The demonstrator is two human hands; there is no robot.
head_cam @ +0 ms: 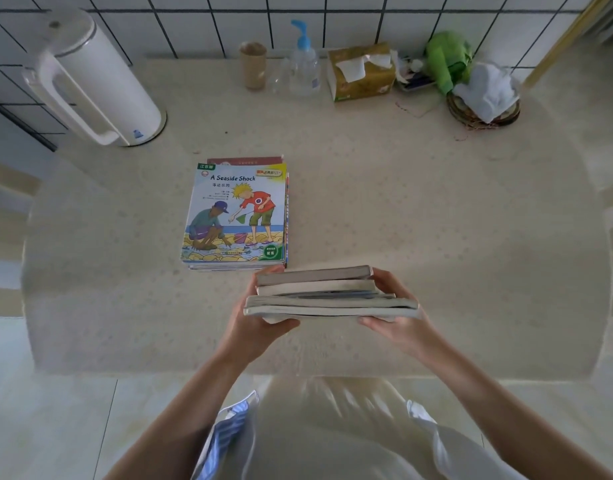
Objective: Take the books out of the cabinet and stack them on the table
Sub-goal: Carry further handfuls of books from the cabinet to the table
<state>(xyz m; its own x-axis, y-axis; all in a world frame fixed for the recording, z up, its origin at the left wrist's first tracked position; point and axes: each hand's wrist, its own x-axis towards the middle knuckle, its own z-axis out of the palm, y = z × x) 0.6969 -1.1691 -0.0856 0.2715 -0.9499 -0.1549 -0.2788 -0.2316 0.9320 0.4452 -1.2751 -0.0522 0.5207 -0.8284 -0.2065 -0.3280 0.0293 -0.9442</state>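
A stack of thin picture books (236,216) lies on the pale speckled table (436,237), topped by one titled "A Seaside Shock". Just in front of it and to the right, I hold a bundle of several books (329,294) flat above the table, page edges towards me. My left hand (260,327) grips the bundle's left end from below, with fingers curled up its far side. My right hand (398,317) grips the right end the same way. The cabinet is out of view.
A white electric kettle (90,81) stands at the back left. Along the tiled wall stand a brown cup (253,65), a pump bottle (303,60), a tissue box (360,72), a green cloth (448,58) and a small basket with a white cloth (485,98).
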